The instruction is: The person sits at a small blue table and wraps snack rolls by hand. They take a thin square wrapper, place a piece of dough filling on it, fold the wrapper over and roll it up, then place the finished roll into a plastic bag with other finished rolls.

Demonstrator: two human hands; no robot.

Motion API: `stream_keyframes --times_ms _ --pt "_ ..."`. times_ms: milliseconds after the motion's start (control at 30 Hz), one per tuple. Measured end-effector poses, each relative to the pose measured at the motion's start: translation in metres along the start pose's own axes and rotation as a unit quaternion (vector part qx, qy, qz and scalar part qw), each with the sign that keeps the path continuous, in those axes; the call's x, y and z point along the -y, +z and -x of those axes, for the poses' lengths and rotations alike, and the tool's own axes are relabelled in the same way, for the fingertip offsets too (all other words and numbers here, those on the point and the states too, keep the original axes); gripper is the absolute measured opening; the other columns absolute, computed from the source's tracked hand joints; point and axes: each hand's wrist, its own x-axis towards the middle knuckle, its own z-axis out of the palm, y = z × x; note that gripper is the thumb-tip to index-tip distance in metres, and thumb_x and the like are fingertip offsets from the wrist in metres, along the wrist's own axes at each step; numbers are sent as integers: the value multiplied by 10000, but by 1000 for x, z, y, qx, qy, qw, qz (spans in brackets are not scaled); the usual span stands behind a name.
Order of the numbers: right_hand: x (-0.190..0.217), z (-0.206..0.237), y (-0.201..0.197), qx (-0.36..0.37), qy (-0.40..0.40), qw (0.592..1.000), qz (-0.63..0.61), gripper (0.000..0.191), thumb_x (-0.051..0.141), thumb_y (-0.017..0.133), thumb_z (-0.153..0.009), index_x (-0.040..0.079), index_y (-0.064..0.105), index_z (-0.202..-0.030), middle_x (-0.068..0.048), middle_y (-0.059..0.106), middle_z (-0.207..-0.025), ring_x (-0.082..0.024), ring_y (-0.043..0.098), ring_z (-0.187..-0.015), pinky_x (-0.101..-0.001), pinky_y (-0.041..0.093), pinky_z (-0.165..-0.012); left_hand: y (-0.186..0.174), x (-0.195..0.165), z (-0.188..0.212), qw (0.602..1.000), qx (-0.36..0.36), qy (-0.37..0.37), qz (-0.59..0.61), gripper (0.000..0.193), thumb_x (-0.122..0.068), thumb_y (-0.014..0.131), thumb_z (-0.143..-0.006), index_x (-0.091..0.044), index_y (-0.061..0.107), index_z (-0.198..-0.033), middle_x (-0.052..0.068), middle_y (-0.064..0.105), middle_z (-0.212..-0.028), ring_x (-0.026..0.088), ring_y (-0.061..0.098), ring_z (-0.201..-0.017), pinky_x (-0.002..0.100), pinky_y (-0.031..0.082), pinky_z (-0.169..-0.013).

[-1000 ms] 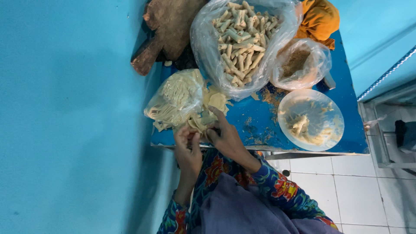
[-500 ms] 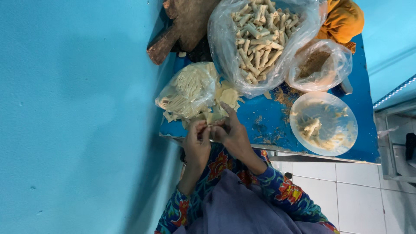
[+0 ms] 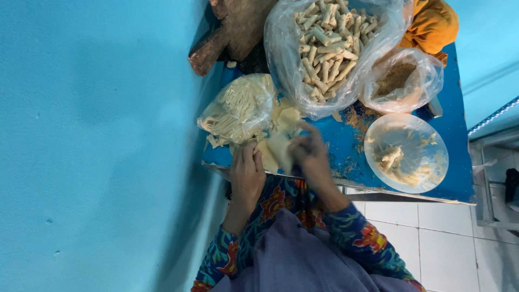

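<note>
At the near edge of the blue table [image 3: 346, 148], both hands hold a thin pale wrapper sheet [image 3: 277, 151]. My left hand [image 3: 247, 174] pinches its left edge with the fingers curled. My right hand [image 3: 311, 156] grips the right side, fingers partly blurred. Just beyond the hands lies a clear plastic bag of stacked pale wrapper sheets [image 3: 238, 108], with a few loose sheets [image 3: 286, 116] beside it. My patterned sleeves and grey lap fill the bottom of the view.
A large clear bag of rolled pale sticks [image 3: 330, 48] sits at the back. A smaller bag of brown crumbs [image 3: 400, 81] and a clear bowl with pale paste [image 3: 405, 154] stand to the right. Wooden block [image 3: 232, 27], orange cloth [image 3: 432, 21], blue wall [image 3: 97, 146], white tiled floor [image 3: 454, 238].
My right hand has shifted a little over the wrapper sheet, and both hands keep working it. The view has drifted slightly.
</note>
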Motion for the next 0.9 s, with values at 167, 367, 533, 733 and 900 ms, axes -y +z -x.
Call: stream_keyframes --times_ms 167,367,533,733,900 --pt "42 9 -59 -47 -217 969 111 603 18 610 -996 75 336 -1531 -96 681 -1075 -213 719 -949 -320 622 -836 3 1 5 999 -26 -14 26 333 -144 622 -1023 26 554 -1301 245 587 -1183 453 604 -1055 520 509 -884" --pt "28 34 -52 86 -189 821 532 682 60 654 -924 122 357 -1536 -131 755 -1056 -318 722 -752 -421 546 -577 7 -16 22 987 90 135 11 431 -309 751 -902 -78 654 -1252 162 582 -1222 399 549 -1083 524 438 -901" --pt "16 43 -113 92 -88 936 329 626 25 634 -917 90 414 -1499 -111 745 -1091 -236 750 -929 -385 583 -720 27 -31 21 968 141 208 8 267 -260 745 -952 -150 723 -1194 47 633 -1275 300 539 -1212 498 408 -980" --pt "34 56 -243 26 -104 879 464 488 170 714 -891 147 609 -1367 -91 722 -1132 -254 644 -1121 -398 528 -937 48 -36 9 962 123 231 79 145 -198 733 -980 -101 715 -1087 45 693 -1201 263 608 -1224 482 423 -1035" --pt "41 58 -299 124 -60 789 598 697 324 782 -781 282 561 -1440 -110 587 -1323 -331 465 -1252 -484 402 -1024 56 -41 4 956 170 223 83 165 -149 723 -940 -86 707 -1092 67 696 -1189 272 628 -1189 484 416 -1028"
